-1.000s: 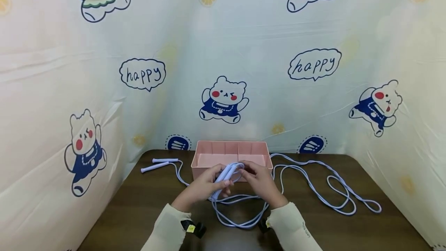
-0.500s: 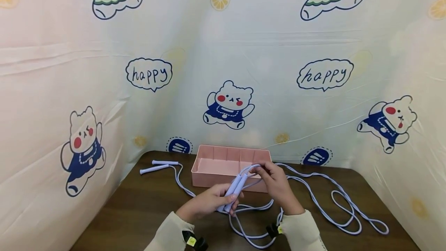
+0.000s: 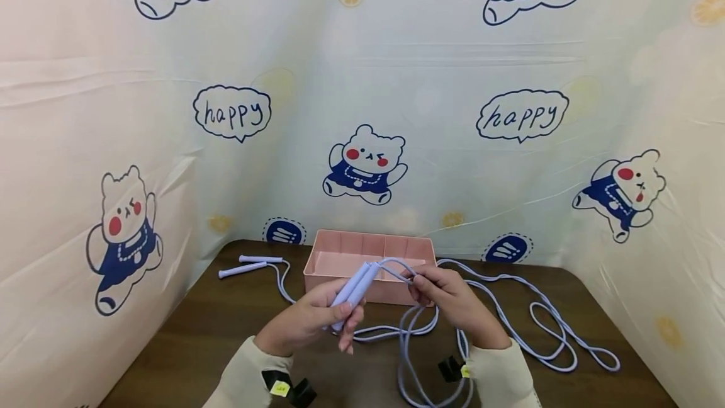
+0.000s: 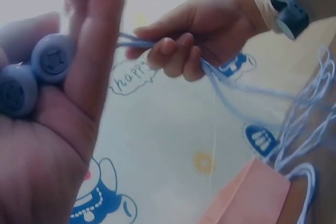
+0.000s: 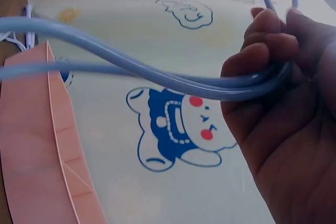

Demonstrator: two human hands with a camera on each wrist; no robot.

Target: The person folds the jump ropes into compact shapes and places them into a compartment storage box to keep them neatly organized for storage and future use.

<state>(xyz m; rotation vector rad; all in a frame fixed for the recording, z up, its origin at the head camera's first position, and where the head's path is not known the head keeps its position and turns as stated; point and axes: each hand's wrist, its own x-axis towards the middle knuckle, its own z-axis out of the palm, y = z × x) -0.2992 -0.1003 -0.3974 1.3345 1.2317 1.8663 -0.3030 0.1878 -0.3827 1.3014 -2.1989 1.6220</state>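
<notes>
Two light-blue jump rope handles [image 3: 355, 288] lie side by side in my left hand [image 3: 308, 320], tilted up to the right; the thumb crosses over them. The left wrist view shows their round end caps [image 4: 52, 59] by the palm. My right hand [image 3: 455, 298] grips the doubled cord [image 3: 396, 263] a short way from the handles. In the right wrist view two strands of the cord [image 5: 157, 77] pass through the curled fingers of the right hand [image 5: 283, 93]. More cord [image 3: 404, 357] hangs in loops below the right hand.
Behind the hands stands a pink divided box [image 3: 340, 257]. Another pair of light-blue handles [image 3: 243, 268] lies at the table's back left. Loose cord [image 3: 557, 317] snakes over the brown table [image 3: 198, 339] on the right. A printed curtain [image 3: 283, 162] surrounds the table.
The left hand has moved left with the handles, and the right hand has shifted right along the cord. The handles and the right hand are now farther apart, with cord stretched between them.
</notes>
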